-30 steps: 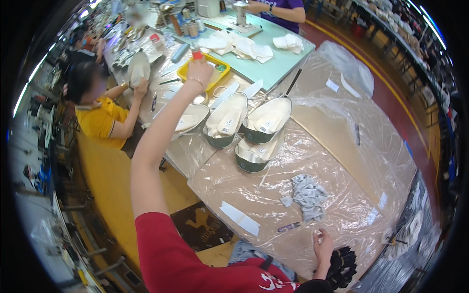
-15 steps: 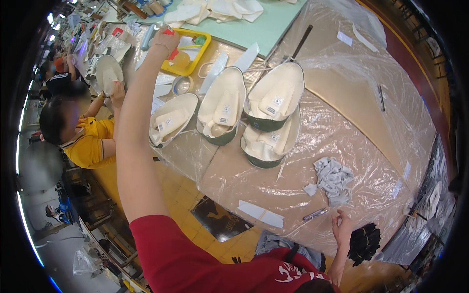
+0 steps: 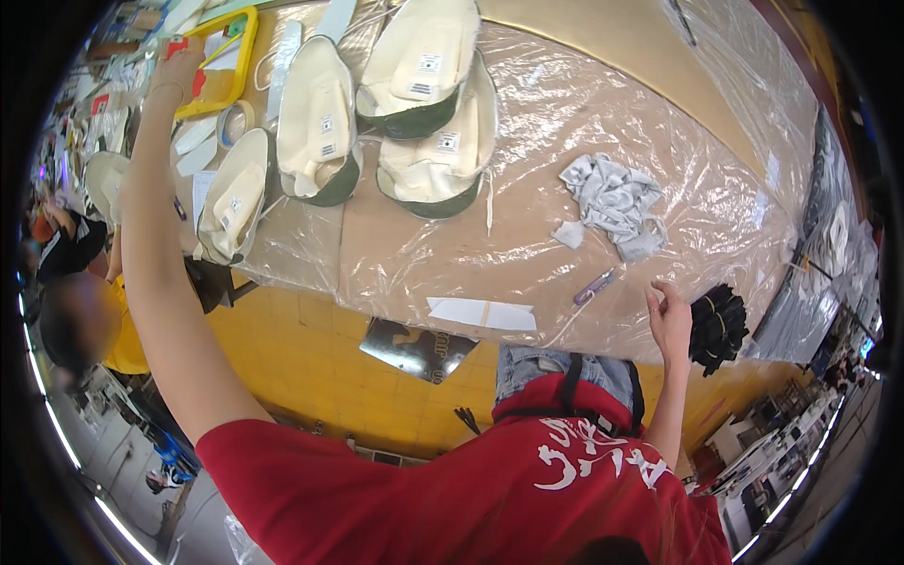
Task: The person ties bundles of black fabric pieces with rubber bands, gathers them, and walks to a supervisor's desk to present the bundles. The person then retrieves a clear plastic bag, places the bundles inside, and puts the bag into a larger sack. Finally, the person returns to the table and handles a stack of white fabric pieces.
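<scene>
A bare left hand point(image 3: 178, 66) is hovering over a shallow yellow plastic tray point(image 3: 244, 55), its fingers apparently bending about a small red object point(image 3: 176, 45), though whether they are gripping it one cannot tell; the tray's raised rim is presumably keeping loose items together below that grip; to the grip's right, cream-lined, dark-green-heeled fabric shoe uppers point(image 3: 320, 108) are lying with mouths upward, one overlapping another, perhaps to save room; far rightward, the empty right hand point(image 3: 669, 318) is hanging with fingers loosely parted, just beside a banded black bundle point(image 3: 718, 330).
</scene>
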A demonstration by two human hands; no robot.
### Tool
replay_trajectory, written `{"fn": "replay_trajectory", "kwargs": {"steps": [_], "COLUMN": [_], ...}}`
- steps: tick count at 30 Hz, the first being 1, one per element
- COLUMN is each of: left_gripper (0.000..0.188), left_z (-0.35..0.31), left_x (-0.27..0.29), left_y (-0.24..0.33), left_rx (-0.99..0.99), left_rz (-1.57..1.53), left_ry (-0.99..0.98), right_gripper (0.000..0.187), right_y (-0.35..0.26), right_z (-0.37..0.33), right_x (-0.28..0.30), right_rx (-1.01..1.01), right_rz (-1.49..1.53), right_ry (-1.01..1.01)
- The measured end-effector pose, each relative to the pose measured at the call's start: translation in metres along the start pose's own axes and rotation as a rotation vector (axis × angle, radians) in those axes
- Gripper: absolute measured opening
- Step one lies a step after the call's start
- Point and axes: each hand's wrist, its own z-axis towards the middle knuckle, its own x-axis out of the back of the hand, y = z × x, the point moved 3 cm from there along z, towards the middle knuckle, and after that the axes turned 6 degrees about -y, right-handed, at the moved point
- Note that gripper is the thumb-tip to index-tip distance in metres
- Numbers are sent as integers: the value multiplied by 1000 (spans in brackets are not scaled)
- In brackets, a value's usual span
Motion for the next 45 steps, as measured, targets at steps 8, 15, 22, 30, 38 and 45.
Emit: {"fn": "replay_trajectory", "kwargs": {"steps": [8, 15, 22, 30, 38, 45], "left_gripper": [45, 83, 61, 30, 36, 34], "left_z": [-135, -333, -357, -365, -352, -374], "left_x": [90, 52, -14, -24, 117, 356], "left_y": [144, 450, 479, 458, 498, 660], "left_rx": [131, -892, -648, -525, -290, -891], "left_rz": [-694, -929, -1005, -1360, -1855, -2320], "left_ry": [1083, 245, 142, 0, 255, -720], "right_gripper": [26, 26, 105, 67, 55, 38], "right_y": [27, 55, -28, -39, 221, 509], "right_z": [-12, -32, 41, 154, 74, 31], "right_x": [-6, -28, -16, -16, 62, 152], "right_rx": [-158, 19, 397, 646, 246, -239], "right_rz": [288, 294, 114, -245, 619, 354], "right_ry": [127, 160, 246, 27, 342, 672]}}
